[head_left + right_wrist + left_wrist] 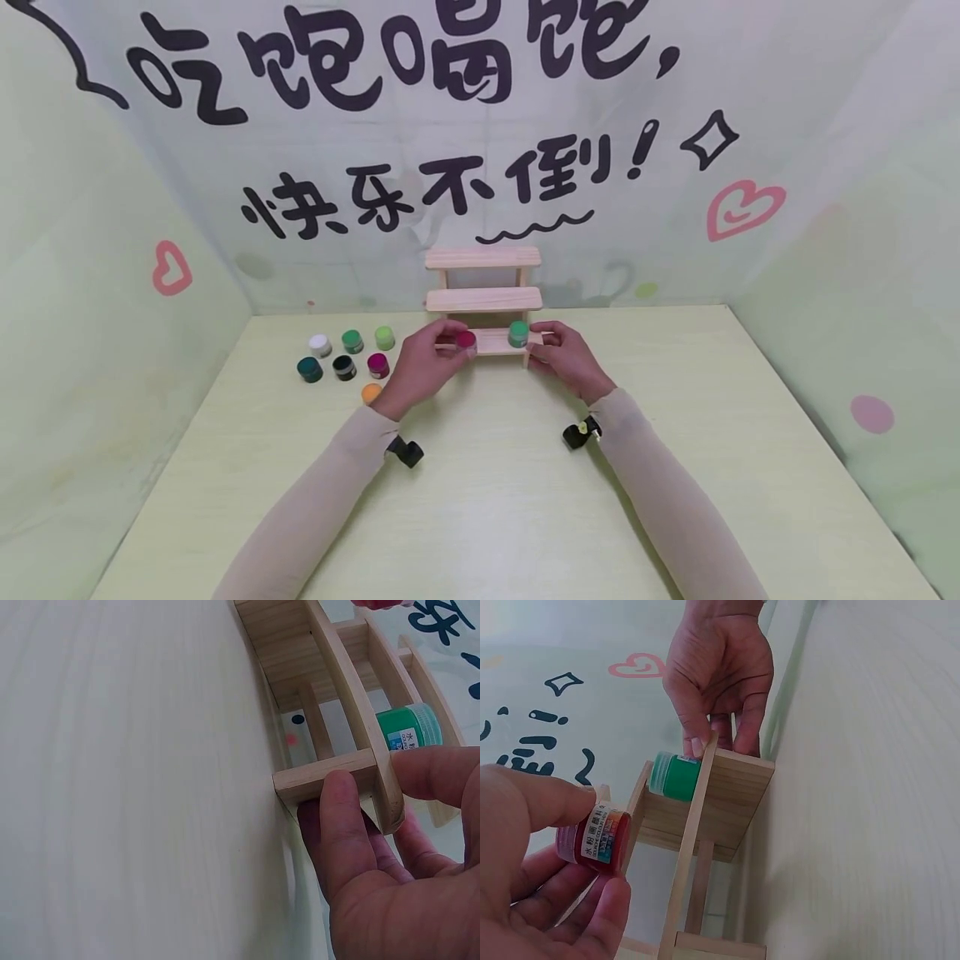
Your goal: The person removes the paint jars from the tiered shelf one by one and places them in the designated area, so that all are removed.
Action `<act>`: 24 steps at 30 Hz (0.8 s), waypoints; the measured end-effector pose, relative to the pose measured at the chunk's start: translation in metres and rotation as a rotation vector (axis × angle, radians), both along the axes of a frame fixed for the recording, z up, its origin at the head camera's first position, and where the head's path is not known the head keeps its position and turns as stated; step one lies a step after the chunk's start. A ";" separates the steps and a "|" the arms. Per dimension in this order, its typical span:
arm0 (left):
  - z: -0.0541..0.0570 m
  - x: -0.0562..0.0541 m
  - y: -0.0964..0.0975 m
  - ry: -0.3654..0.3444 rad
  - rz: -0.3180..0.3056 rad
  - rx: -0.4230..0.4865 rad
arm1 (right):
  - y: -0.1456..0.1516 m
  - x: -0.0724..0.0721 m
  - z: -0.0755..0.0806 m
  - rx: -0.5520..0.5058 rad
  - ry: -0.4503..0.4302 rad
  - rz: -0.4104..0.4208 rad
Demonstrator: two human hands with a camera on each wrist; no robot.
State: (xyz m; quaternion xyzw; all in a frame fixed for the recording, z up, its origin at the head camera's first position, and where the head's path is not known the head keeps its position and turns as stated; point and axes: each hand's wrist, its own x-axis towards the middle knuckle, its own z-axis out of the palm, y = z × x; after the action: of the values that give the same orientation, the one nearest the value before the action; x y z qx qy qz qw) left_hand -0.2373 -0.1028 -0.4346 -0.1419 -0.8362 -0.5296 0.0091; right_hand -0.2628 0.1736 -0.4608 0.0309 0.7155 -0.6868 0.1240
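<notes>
A small three-tier wooden display stand (483,299) stands at the back of the table. My left hand (426,363) pinches a dark red paint jar (594,838) between thumb and fingers, over the left part of the lowest step. Its printed label faces the left wrist camera. A green paint jar (409,726) with a clear lid rests on the right part of that same step. My right hand (567,357) grips the step's right end (386,791), one finger against the leg below and a fingertip close to the green jar.
Left of the stand are several paint jars: white (319,345), green (352,341), light green (385,337), teal (310,369), black (344,367) and magenta (378,365). An orange jar (371,393) is partly hidden by my left wrist. A printed cloth (360,275) hangs behind the stand.
</notes>
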 end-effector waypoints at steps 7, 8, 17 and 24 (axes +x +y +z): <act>0.008 0.004 -0.007 0.009 0.016 0.009 | -0.001 0.001 -0.001 -0.004 0.009 0.010; 0.009 0.004 -0.008 0.007 0.019 0.011 | 0.000 0.001 0.000 -0.005 0.010 0.006; 0.012 0.011 -0.018 -0.017 0.027 -0.022 | 0.005 0.000 -0.001 0.001 0.000 -0.017; 0.011 0.015 -0.035 0.011 0.038 -0.024 | 0.001 -0.001 -0.001 0.006 0.008 -0.016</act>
State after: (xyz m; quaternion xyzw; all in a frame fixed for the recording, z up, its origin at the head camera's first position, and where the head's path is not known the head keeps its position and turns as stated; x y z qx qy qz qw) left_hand -0.2226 -0.1374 -0.4233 -0.1289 -0.8450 -0.5185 0.0220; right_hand -0.2640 0.1748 -0.4614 0.0342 0.7179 -0.6856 0.1158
